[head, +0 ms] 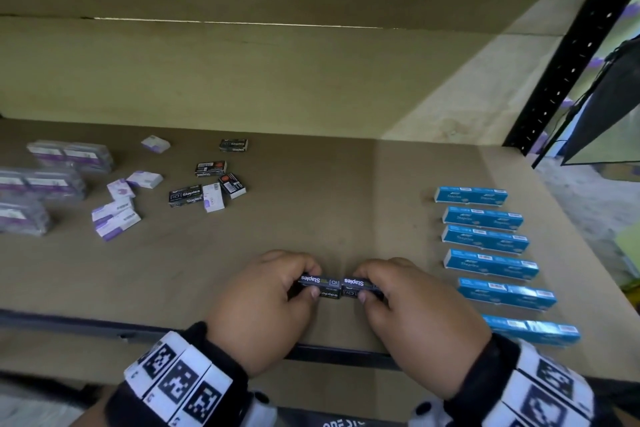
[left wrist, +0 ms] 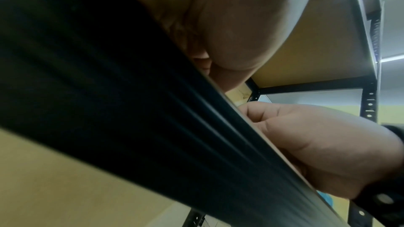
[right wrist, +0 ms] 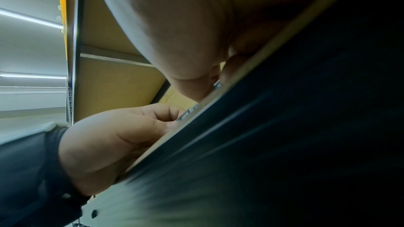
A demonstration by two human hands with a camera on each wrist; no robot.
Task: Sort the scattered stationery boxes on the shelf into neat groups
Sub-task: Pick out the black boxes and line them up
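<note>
Two black staples boxes sit end to end near the shelf's front edge in the head view. My left hand (head: 304, 284) pinches the left black box (head: 320, 282) between fingers and thumb. My right hand (head: 362, 286) pinches the right black box (head: 356, 284) the same way. Several more black staples boxes (head: 185, 196) lie scattered at mid-left, mixed with small white-and-purple boxes (head: 116, 218). Both wrist views look up from under the shelf's dark front rail (left wrist: 131, 110), which hides the boxes there; the left wrist view shows the right hand (left wrist: 317, 144), the right wrist view the left hand (right wrist: 113, 137).
Several long blue staples boxes (head: 485, 239) lie in a neat column on the right. Plastic-wrapped purple packs (head: 41, 184) are stacked at the far left. A black perforated upright (head: 568, 45) stands at the right; the brown shelf board (head: 311, 211) is bare in the middle.
</note>
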